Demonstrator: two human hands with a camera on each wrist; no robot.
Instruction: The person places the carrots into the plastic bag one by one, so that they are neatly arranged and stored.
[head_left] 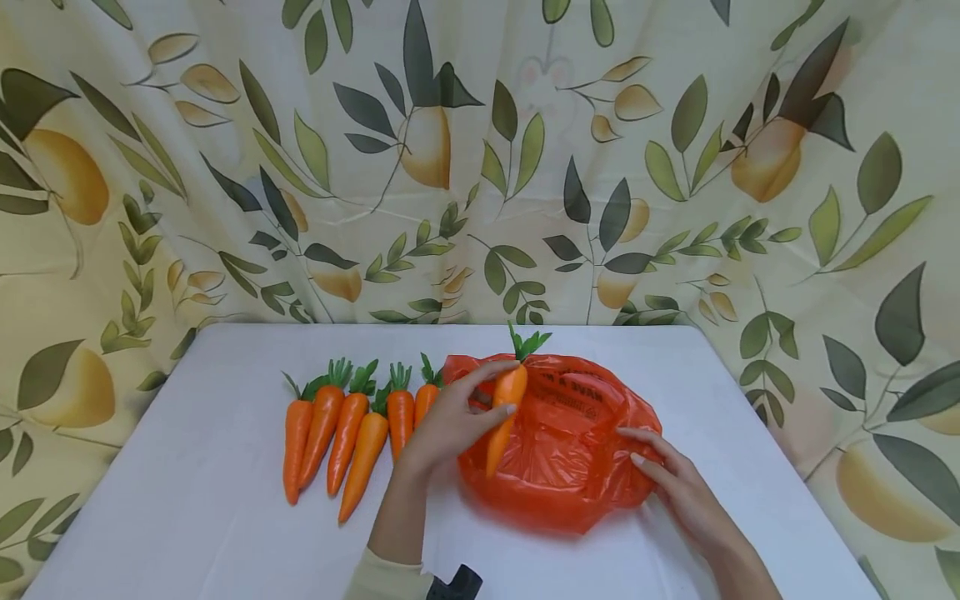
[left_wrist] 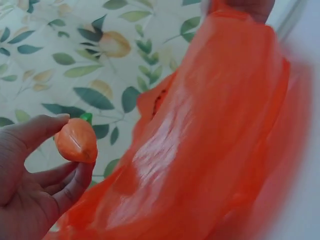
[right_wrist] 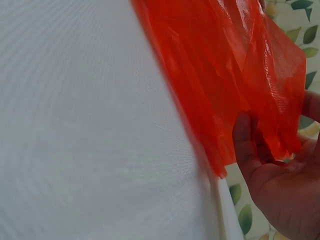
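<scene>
My left hand pinches an orange carrot with a green leafy top between thumb and fingers. The carrot is held over the open mouth of a red plastic bag, leaves up and tip down. In the left wrist view the carrot shows its pointed end, beside the bag's wall. At the bag's right side, my right hand grips the edge of the plastic. Thumb and fingers of the right hand lie on either side of the thin red film in the right wrist view.
Several more carrots lie side by side left of the bag, leaves toward the back. They rest on a white table. Behind the table's far edge hangs a curtain printed with fruit and leaves.
</scene>
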